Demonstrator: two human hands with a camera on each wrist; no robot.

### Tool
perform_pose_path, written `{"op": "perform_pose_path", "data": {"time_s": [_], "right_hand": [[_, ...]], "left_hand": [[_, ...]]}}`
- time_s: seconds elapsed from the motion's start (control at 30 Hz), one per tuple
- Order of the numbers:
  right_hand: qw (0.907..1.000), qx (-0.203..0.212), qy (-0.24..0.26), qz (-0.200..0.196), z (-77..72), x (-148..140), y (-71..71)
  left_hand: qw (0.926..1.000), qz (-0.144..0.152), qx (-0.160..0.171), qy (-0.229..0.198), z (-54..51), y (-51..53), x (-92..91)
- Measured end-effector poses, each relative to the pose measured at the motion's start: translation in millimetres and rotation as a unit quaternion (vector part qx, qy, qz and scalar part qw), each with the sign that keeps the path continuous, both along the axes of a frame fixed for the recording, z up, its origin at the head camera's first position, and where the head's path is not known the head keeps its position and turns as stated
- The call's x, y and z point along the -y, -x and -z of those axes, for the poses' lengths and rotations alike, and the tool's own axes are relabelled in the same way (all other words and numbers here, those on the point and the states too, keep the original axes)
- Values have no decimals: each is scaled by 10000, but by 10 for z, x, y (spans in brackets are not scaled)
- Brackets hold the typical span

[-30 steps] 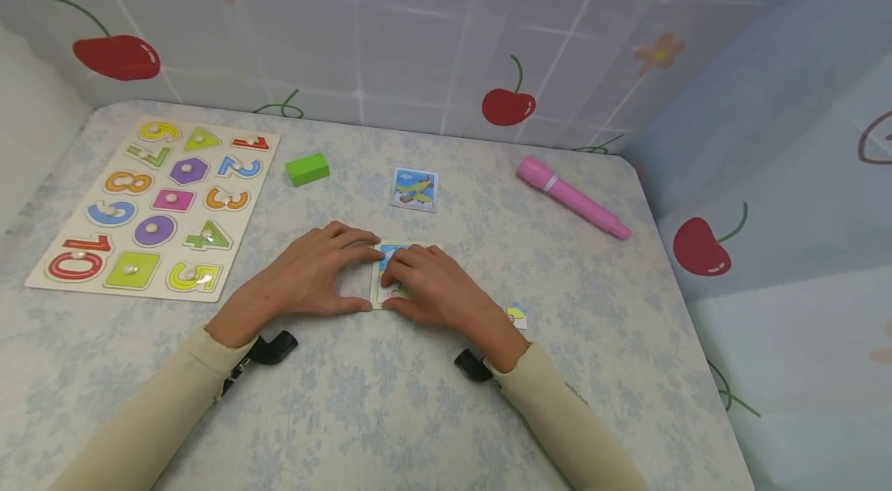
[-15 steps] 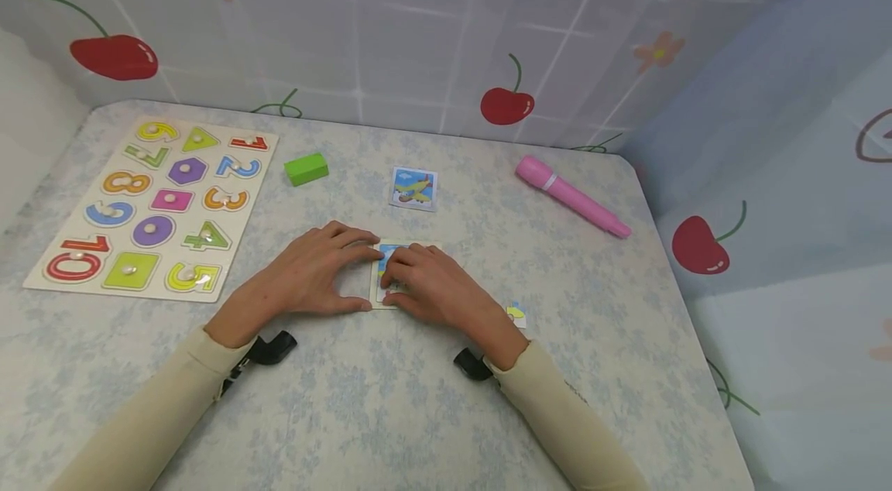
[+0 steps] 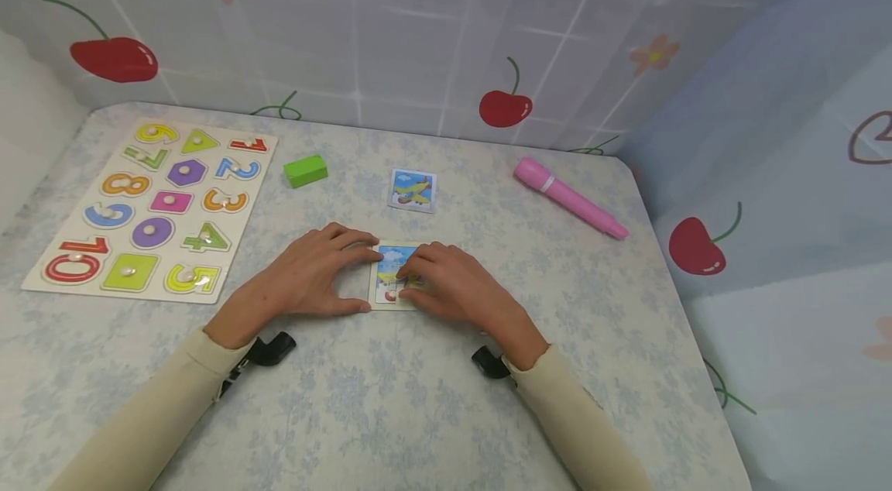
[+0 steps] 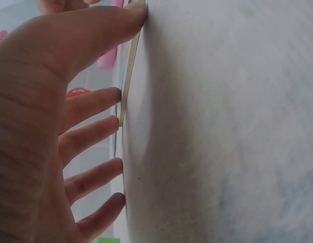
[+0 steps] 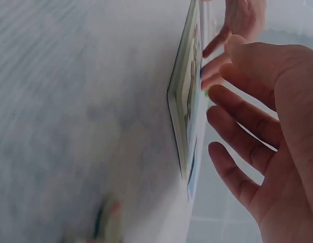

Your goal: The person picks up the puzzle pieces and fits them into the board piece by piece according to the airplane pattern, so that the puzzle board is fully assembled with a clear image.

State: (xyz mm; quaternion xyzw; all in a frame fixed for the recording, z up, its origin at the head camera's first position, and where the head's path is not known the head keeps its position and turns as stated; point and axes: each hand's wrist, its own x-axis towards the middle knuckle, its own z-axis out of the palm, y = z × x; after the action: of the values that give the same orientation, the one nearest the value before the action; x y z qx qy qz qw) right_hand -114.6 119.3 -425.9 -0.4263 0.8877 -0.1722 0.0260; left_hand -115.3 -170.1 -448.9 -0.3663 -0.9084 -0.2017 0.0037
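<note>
A small framed jigsaw puzzle (image 3: 388,262) with a blue-sky picture lies flat on the table, partly hidden by the right hand. My left hand (image 3: 317,272) rests at its left side. In the left wrist view, the thumb (image 4: 131,17) touches the puzzle's edge and the fingers are spread and fairly straight. My right hand (image 3: 456,286) hovers over the puzzle's right part with loosely bent fingers. The right wrist view shows nothing held between thumb and fingers, just above the puzzle (image 5: 182,101). A blurred loose puzzle piece (image 5: 112,220) lies nearer that camera.
Behind the puzzle lies a picture card (image 3: 413,190) with a yellow airplane. A green block (image 3: 305,170) and a number-and-shape peg board (image 3: 230,259) are to the left. A pink pen-like stick (image 3: 574,200) lies at the back right. A patterned curtain (image 3: 418,34) borders the table.
My right hand has moved slightly right, uncovering more of the puzzle's left part. The loose piece beside the right wrist is now hidden in the head view. My left hand stays put.
</note>
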Motion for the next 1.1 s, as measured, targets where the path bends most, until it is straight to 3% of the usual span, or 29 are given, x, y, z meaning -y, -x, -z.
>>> {"op": "perform_pose_path", "data": {"time_s": [0.33,0.83,1.1], "right_hand": [[9990,57,-135,418,-39,-295,-29],[9918,731,-44,1047,-57,-663,-109],[9879,895,-5,1264,-51,-861,-214]], "left_hand": [[10000,-24,-13,67,-3,-6,-5],[9997,-206,-124,-21,14,-26,-52],[9997,-228,-100,-9,20,-23,-48]]}}
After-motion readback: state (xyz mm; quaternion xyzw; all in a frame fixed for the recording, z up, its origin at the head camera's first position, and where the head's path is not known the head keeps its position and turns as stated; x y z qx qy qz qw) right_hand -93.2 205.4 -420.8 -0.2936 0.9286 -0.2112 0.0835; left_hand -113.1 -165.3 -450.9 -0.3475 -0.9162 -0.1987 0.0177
